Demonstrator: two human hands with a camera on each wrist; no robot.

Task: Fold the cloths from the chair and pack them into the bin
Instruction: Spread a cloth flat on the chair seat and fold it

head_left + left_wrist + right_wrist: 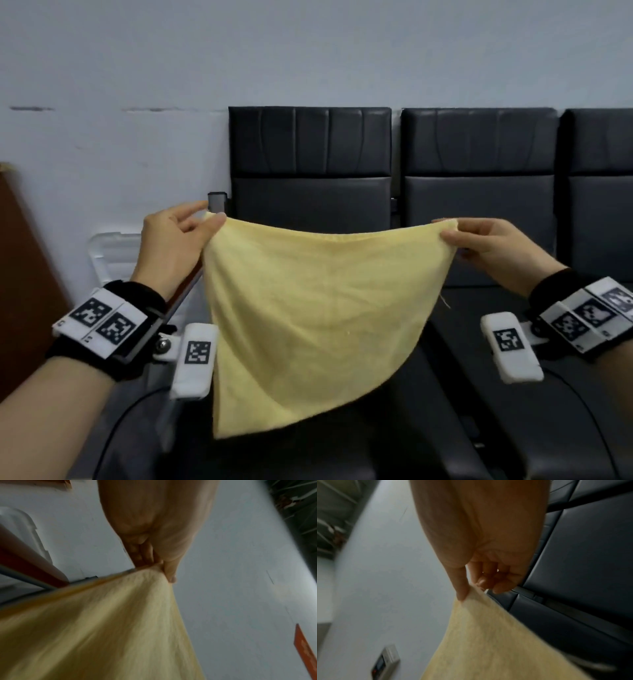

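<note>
- I held the yellow cloth (308,308) up in the air in front of the black chairs (310,171), spread out ahead of its first fold, as I judged it.
- My left hand (171,240) pinched one top corner between thumb and fingers; my right hand (493,246) pinched the other top corner the same way.
- The top edge sagged a little between my hands, and the cloth hung slantwise to a point low on the left, clear of the seat as far as I could tell.
- The next move, I reckoned, called for bringing the two corners together or laying the cloth flat on a seat, keeping the edges matched.
- The bin (106,253), a pale plastic tub, stood to the left of the chairs behind my left wrist, mostly hidden; I could not see inside it.
- A plain pale wall (308,51) ran behind the row of padded seats.
</note>
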